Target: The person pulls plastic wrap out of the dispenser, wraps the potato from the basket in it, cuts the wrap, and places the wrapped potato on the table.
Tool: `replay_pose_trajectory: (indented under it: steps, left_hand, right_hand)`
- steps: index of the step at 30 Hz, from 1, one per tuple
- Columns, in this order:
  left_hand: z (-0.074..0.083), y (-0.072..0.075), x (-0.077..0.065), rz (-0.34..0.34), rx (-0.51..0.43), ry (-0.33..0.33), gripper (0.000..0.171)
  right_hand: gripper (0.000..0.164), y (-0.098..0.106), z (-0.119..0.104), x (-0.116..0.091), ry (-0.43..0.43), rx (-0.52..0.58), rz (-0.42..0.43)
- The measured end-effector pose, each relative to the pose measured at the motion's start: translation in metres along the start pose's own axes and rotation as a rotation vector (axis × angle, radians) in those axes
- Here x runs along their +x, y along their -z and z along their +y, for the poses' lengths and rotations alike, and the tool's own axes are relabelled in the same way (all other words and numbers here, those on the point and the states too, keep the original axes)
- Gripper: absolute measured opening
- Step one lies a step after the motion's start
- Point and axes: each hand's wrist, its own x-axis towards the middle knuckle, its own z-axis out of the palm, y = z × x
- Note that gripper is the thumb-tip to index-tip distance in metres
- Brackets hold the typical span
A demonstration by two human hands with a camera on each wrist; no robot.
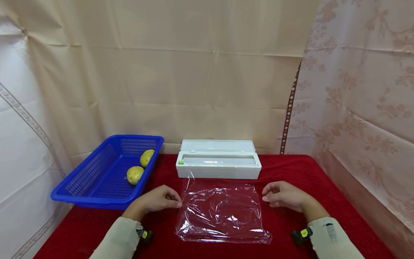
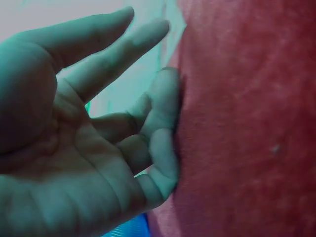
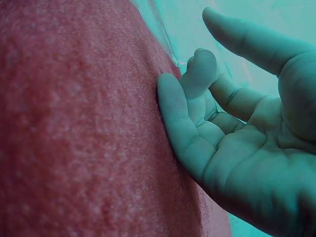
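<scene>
A sheet of clear plastic wrap [image 1: 223,212] lies crinkled on the red cloth, its near edge bunched up. My left hand [image 1: 158,199] is at the sheet's left edge, fingertips right by it. In the left wrist view that hand [image 2: 98,118] has nothing between its fingers, and the last fingers bend loosely against the cloth. Just off the sheet's right edge is my right hand [image 1: 286,196]. The right wrist view shows this hand [image 3: 237,128] with loosely curled fingers and thumb apart, holding nothing. Behind the sheet stands a white wrap dispenser box [image 1: 218,172], lid raised.
A blue plastic basket [image 1: 90,201] stands at the left with two yellow, brown-specked, roundish fruits or potatoes [image 1: 134,175] along its right side. A green slider [image 1: 181,162] sits at the dispenser's left end. Beige curtains [image 1: 207,79] hang behind the table.
</scene>
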Motion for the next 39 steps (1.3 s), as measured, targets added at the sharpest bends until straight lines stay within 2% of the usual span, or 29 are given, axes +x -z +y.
replay_pose_trajectory:
  steps: [5, 8, 10, 13, 16, 20, 23, 28, 34, 39]
  left_hand:
    - [0.013, 0.000, -0.003, 0.006, 0.178, -0.010, 0.016]
    - [0.030, -0.001, -0.005, 0.005, 0.267, -0.037, 0.013]
    - [0.045, -0.001, -0.009, 0.041, 0.316, -0.057, 0.012]
    - [0.072, 0.004, -0.017, 0.144, 0.321, -0.037, 0.015]
    - [0.094, 0.014, -0.025, 0.229, 0.298, 0.034, 0.018]
    - [0.105, 0.030, -0.027, 0.266, 0.346, 0.066, 0.020]
    - [0.109, 0.046, -0.025, 0.300, 0.413, 0.073, 0.023]
    - [0.110, 0.080, -0.025, 0.387, 0.462, 0.137, 0.030]
    - [0.095, 0.116, -0.030, 0.464, 0.440, 0.212, 0.042]
    - [0.077, 0.136, -0.032, 0.484, 0.374, 0.266, 0.054]
  right_hand:
    - [0.037, 0.001, 0.000, 0.001, -0.015, -0.015, 0.015]
    - [0.037, 0.000, -0.002, 0.002, -0.018, -0.048, 0.037]
    - [0.037, -0.003, -0.006, 0.003, -0.020, -0.083, 0.051]
    - [0.036, -0.007, -0.010, 0.006, -0.007, -0.138, 0.060]
    - [0.035, -0.010, -0.013, 0.008, 0.021, -0.167, 0.059]
    - [0.037, -0.016, -0.011, 0.008, 0.066, -0.205, 0.061]
    - [0.037, -0.021, -0.010, 0.007, 0.097, -0.269, 0.078]
    - [0.036, -0.029, -0.010, 0.009, 0.142, -0.395, 0.121]
    - [0.036, -0.038, -0.011, 0.008, 0.177, -0.482, 0.158]
    - [0.036, -0.041, -0.010, 0.008, 0.167, -0.499, 0.184]
